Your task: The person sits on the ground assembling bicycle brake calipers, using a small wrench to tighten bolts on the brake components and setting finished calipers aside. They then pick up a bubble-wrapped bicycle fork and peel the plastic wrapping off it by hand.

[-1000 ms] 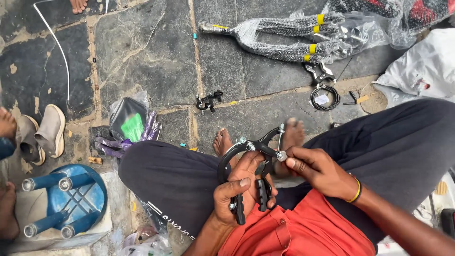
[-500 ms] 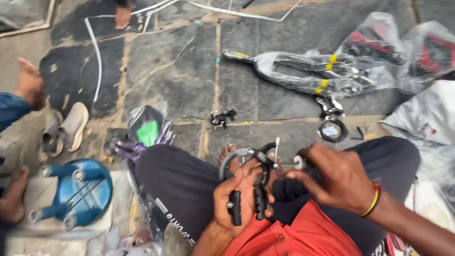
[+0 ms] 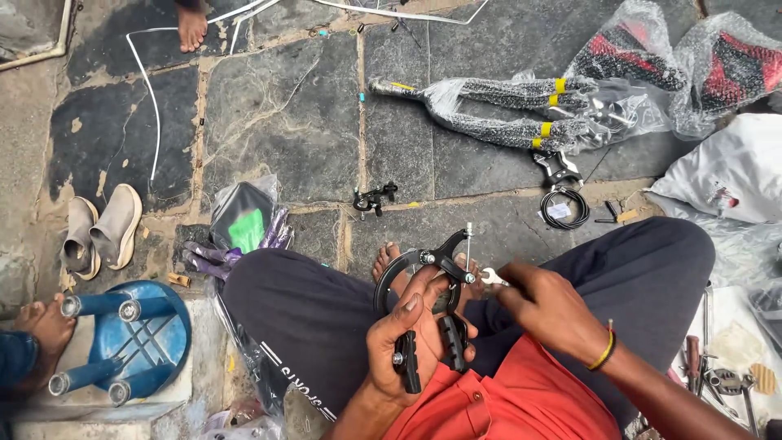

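Observation:
My left hand (image 3: 405,336) grips a black bicycle brake caliper (image 3: 432,303) over my lap, its two brake pads pointing down toward my red shirt. My right hand (image 3: 551,307) pinches a small silver part (image 3: 491,278) right at the caliper's bolt on the right side. The caliper's curved arms arch over my bare foot (image 3: 388,262). I sit with dark trousers, knees spread.
A wrapped bicycle fork (image 3: 505,110) lies on the stone floor ahead, with a coiled cable (image 3: 564,208) and a second small brake part (image 3: 374,198) nearby. A blue upturned stool (image 3: 122,342) and beige shoes (image 3: 102,230) are at left. Tools (image 3: 717,379) lie at right. Another person's feet (image 3: 192,26) show at the edges.
The view has shifted a little, showing more of the floor. My right hand has come in closer to the caliper's bolt with the small silver part; my left hand keeps holding the caliper.

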